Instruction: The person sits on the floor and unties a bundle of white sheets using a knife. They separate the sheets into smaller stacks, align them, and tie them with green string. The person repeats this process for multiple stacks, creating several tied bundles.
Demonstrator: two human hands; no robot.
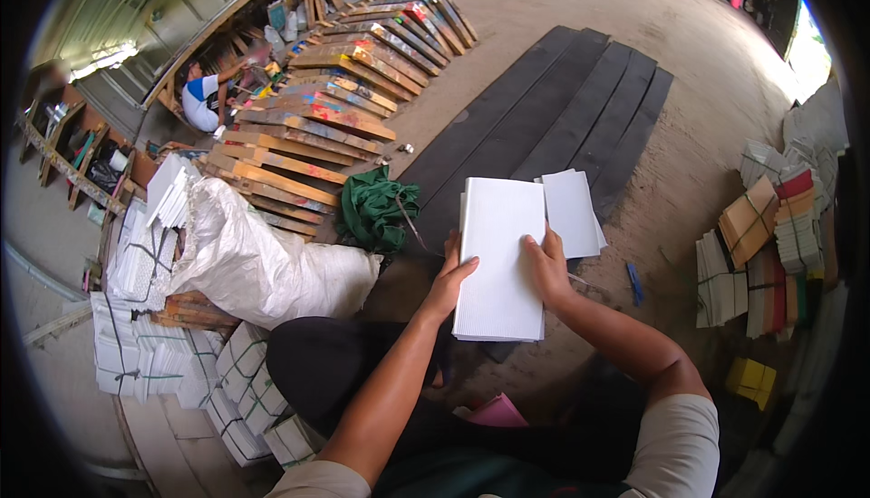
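A stack of white ribbed sheets (501, 253) is held upright in front of me, between both hands. My left hand (448, 278) grips its left edge with the thumb on the front face. On the opposite edge, my right hand (546, 267) is closed with its thumb laid over the front. Behind the stack and to its right, more white sheets (573, 212) lie on long dark boards (544, 99). A green cloth (374, 208) is bunched up to the left of the boards.
A white sack (263, 253) and tied white bundles (127, 344) sit at left. Paint-stained wooden planks (362, 63) lean in rows beyond, near a seated person (201, 99). At right are tied bundles (761, 235), a yellow bundle (750, 382) and a blue object (634, 283) on the floor.
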